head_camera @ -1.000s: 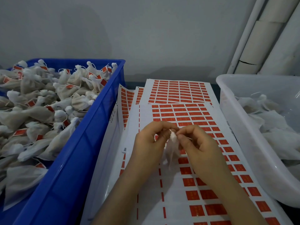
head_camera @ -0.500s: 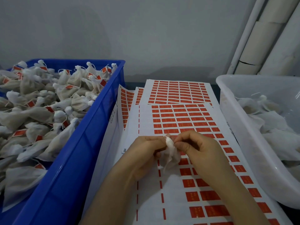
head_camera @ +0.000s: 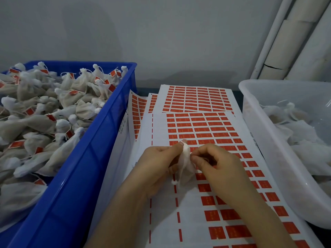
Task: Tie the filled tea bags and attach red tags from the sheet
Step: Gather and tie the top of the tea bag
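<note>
Grey wall behind; sheet (head_camera: pixel 206 133) of red tags, print illegible. Left hand (head_camera: pixel 157 165) and right hand (head_camera: pixel 216 169), close together, both pinch small white gauzy tea bag (head_camera: pixel 185 163) above sheet.

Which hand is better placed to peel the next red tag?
Right, probably. The right hand lies over the sheet's red tags; the left hand grips the tea bag over its stripped columns.
</note>
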`<state>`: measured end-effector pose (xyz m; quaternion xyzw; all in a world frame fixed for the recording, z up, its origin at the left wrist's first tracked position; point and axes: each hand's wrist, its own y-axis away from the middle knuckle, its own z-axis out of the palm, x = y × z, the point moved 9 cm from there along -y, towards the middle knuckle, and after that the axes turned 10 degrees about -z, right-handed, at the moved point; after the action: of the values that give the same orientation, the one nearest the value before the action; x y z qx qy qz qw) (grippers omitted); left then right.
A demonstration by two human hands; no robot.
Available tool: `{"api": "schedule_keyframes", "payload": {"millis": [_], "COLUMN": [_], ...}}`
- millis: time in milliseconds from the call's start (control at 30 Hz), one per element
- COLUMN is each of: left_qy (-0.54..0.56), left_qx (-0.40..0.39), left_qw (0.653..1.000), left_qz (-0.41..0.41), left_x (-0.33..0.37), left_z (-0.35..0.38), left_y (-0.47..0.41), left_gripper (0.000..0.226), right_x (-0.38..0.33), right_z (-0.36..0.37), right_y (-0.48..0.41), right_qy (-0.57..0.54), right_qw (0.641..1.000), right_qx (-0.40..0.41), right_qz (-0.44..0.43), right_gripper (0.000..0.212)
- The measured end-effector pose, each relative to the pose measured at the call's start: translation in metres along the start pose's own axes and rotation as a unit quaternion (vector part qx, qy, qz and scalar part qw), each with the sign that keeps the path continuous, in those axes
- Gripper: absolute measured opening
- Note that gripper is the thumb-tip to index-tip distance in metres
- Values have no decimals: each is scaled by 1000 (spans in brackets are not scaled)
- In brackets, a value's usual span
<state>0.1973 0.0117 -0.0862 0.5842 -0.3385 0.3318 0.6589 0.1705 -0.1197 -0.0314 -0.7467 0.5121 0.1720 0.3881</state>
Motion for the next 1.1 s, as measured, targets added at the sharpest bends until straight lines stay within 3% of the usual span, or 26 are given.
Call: {"api": "schedule_keyframes", "payload": {"millis": [200,333,467,600,700,867,1000,1100], "left_qy": [49,75,37,1,-37,-101,-57,-11], "left_qx": [17,26,84,118,146,199,136,87], "left_qw": [999,997,995,989,981,958,959,972], "left_qz": [8,2,50,89,122,181,242,217], "left_x": [2,1,8,14,22,30,35,31], "left_z": [-10,-12,-20,-24,-27,-29,-12,-4], "left_y": [-3,-3,3,10,15,21,27,24], "left_gripper": [8,12,12,21,26,9,20,16], "right_x": [-5,-16,-31,-47,-47,-39,-39,-40], "right_z": [-6,1,10,19,20,9,3,-8], "right_y": [1,1,4,8,8,5,4,5], "right_qy": [7,20,26,107,139,141,126,96], "right_qw": [1000,999,994,976,970,976,978,980], "right_qx": [14,-12,-28,-7,27,57,77,116], "right_qz": [16,-23,-101,-188,-198,-158,-146,-132], "right_gripper": [18,16,8,11,12,11,16,15]}}
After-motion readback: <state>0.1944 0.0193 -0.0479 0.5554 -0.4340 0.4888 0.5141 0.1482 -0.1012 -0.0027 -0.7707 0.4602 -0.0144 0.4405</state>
